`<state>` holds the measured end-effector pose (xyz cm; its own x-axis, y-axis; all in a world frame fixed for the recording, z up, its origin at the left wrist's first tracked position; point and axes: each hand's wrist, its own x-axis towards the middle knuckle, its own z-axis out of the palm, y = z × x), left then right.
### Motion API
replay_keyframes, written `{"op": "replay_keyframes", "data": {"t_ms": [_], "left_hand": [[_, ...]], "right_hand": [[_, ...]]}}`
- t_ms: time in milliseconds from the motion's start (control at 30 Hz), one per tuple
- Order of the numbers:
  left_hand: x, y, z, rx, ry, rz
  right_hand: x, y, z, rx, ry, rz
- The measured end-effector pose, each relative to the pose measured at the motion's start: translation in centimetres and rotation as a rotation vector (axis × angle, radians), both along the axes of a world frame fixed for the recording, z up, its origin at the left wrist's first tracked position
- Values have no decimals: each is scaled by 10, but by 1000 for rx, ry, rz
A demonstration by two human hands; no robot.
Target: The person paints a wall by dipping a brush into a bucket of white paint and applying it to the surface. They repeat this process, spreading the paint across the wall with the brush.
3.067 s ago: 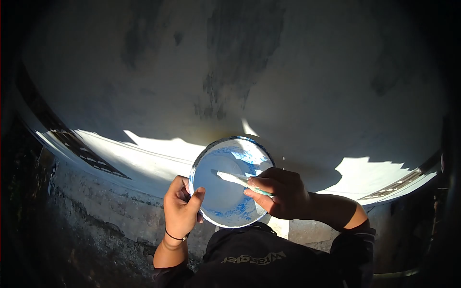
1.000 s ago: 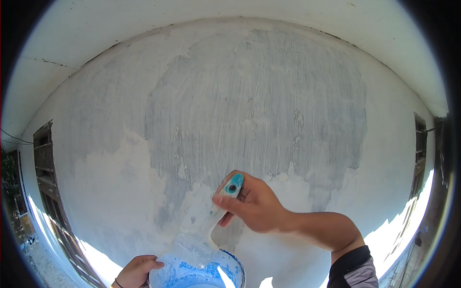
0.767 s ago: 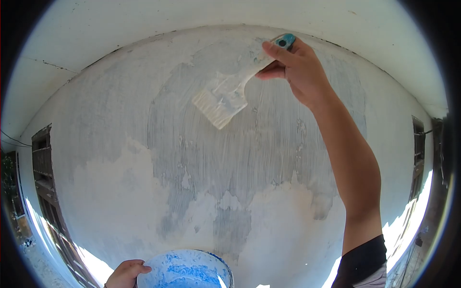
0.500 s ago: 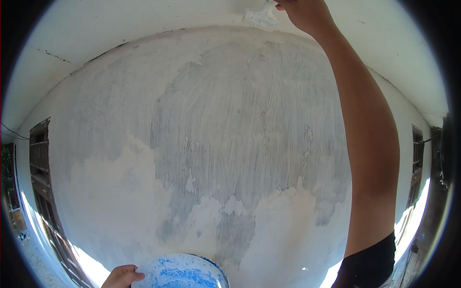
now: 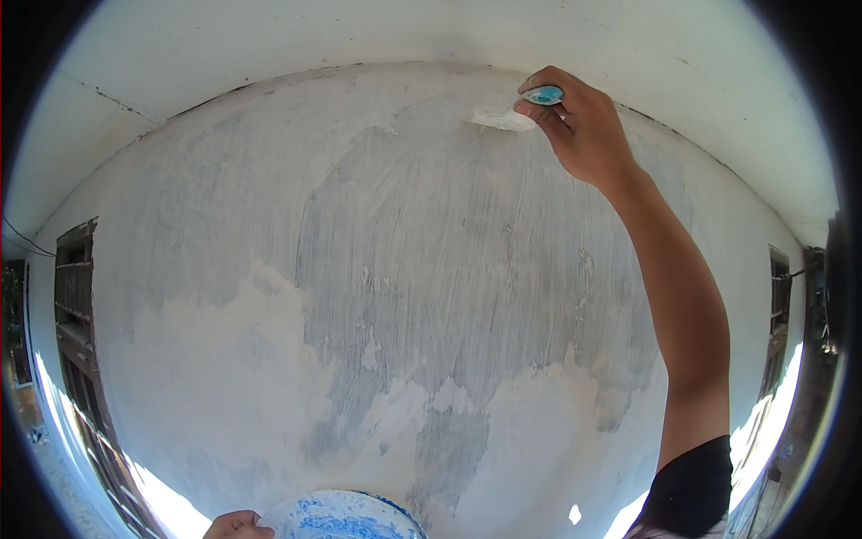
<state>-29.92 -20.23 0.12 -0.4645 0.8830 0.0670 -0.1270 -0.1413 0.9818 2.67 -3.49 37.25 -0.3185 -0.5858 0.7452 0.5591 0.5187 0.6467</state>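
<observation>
My right hand is raised near the top of the wall, its fingers closed around the blue handle of a tool. The tool's whitish, paste-covered blade lies at the wall just left of the hand. At the bottom, my left hand grips the left rim of a round white container smeared with blue; its lower part is cut off by the frame. Between the hands stretches the wall, streaked grey and white with rough patches.
A pale ceiling meets the wall above, with a cracked seam at the left. A barred dark window frame stands at the far left, another window at the far right. Bright sunlit strips show low on both sides.
My right hand has come down from the ceiling onto the upper wall with the tool. The container and my left hand sit slightly lower in view.
</observation>
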Motion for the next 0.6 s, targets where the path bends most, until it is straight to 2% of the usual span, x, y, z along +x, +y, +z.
{"op": "replay_keyframes", "data": {"t_ms": [33, 100, 133, 233, 300, 333, 400, 533, 600], "left_hand": [[-2, 0, 0, -2, 22, -7], [-6, -1, -1, -15, 66, -18], [-8, -2, -1, -21, 88, -22], [-17, -4, -1, -63, 147, -99], [-18, -5, -1, -65, 108, -143], [-14, -5, -1, -67, 110, -145], [-2, -7, -1, -69, 90, 51], [-15, -4, -6, -54, 148, 79], [-17, -5, -9, -61, 192, 90]], "right_hand": [[4, -4, 3, 4, -1, 2], [9, -7, 16, -5, 61, 182], [9, -7, 26, 97, 93, 175], [5, -7, 49, 11, 194, 115], [0, 7, 57, 82, 130, 106], [-5, 12, 54, 77, 110, 45], [-12, 21, 42, 84, 51, -33], [-26, 5, -5, 132, -63, -107], [-29, -11, -18, 168, -199, -212]]}}
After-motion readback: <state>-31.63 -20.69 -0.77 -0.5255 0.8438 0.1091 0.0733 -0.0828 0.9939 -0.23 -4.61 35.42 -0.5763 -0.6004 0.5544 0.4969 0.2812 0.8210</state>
